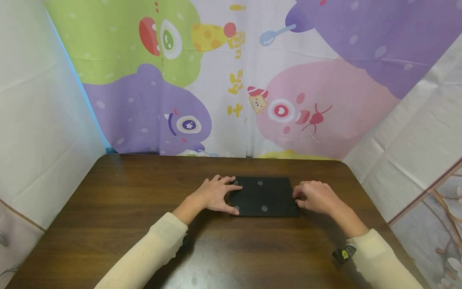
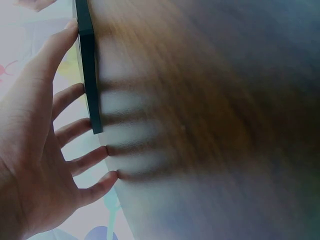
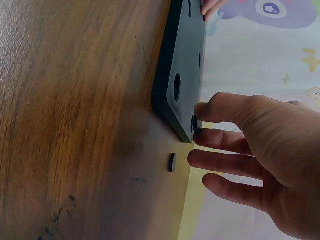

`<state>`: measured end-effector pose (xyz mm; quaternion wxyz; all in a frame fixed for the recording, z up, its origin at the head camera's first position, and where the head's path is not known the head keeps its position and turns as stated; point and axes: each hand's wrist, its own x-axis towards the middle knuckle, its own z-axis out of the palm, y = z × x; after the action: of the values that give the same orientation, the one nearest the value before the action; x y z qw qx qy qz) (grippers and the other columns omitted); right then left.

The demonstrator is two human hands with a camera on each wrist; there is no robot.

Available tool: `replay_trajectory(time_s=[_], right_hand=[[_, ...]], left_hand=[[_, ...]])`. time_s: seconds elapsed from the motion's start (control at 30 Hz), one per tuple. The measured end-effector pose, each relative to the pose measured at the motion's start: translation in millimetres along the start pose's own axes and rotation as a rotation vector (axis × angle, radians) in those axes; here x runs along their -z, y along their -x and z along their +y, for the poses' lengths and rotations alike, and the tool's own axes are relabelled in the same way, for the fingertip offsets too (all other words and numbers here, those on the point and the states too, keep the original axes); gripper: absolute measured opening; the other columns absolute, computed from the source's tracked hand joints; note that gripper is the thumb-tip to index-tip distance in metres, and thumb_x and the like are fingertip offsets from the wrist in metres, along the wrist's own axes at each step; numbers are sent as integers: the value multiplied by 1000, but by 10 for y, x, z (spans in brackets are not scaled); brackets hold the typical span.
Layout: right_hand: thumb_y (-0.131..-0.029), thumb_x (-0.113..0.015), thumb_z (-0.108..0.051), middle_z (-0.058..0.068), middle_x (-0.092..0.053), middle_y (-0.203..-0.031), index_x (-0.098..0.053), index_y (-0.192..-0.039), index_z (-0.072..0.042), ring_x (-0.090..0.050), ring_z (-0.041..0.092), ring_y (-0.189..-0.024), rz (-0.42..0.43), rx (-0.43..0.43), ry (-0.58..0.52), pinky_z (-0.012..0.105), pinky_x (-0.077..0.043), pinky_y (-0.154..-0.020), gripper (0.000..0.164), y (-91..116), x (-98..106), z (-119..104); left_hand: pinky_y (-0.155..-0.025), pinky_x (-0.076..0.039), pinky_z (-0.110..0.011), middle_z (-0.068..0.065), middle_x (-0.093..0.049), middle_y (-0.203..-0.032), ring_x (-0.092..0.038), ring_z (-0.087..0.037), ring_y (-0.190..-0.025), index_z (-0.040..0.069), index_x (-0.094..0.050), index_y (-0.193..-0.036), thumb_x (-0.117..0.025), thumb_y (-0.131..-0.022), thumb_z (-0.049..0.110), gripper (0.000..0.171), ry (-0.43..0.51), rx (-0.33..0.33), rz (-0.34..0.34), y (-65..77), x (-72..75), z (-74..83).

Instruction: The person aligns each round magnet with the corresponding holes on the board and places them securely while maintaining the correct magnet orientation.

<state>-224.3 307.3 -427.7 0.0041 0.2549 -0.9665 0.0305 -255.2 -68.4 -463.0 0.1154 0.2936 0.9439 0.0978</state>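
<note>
A flat black board (image 1: 278,196) lies on the table with several round grey spots on its top. My left hand (image 1: 217,194) spreads its fingers over the board's left end, with the thumb and index finger touching it. In the left wrist view the other fingertips of this hand (image 2: 40,155) reach past the board's corner to the table. At the right end, my right hand (image 1: 317,196) pinches a small dark disc (image 3: 196,124) between thumb and index finger, right at the board's corner. Another small dark disc (image 3: 172,162) stands on the table just off that corner, beneath the loose fingers.
The brown wooden table (image 1: 223,253) carries the board near its far side. A cartoon-printed curtain (image 1: 231,132) hangs along the back edge. White cloth walls (image 1: 47,92) close in both sides. A dark wrist strap (image 1: 344,254) sits at the right sleeve.
</note>
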Motion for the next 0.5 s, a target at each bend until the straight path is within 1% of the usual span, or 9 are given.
replay_trajectory(time_s=[0.1,0.23,0.5], right_hand=[[-91,-92,-18,-6,-77,-96,-85,-102,-22,-68,10,-78,1,7,3,32,-51,-61,14,-2,-6,-14],[-92,-92,-18,-5,-76,-95,-85,-101,-21,-66,9,-76,9,16,1,28,-48,-59,13,-7,-5,-17],[-91,-92,-17,-5,-77,-97,-84,-101,-21,-71,12,-80,11,28,5,30,-52,-61,14,-35,20,-56]], left_hand=[[-129,-37,-77,-1,-35,-187,-40,-43,-166,41,-52,-169,-81,-89,77,92,0,1,-4,-1,4,1],[-129,-37,-77,-1,-35,-187,-41,-43,-166,41,-52,-169,-81,-89,76,92,-1,-2,0,4,8,5],[-128,-37,-79,-2,-35,-187,-40,-44,-167,40,-52,-169,-81,-89,77,92,1,-5,1,10,7,-3]])
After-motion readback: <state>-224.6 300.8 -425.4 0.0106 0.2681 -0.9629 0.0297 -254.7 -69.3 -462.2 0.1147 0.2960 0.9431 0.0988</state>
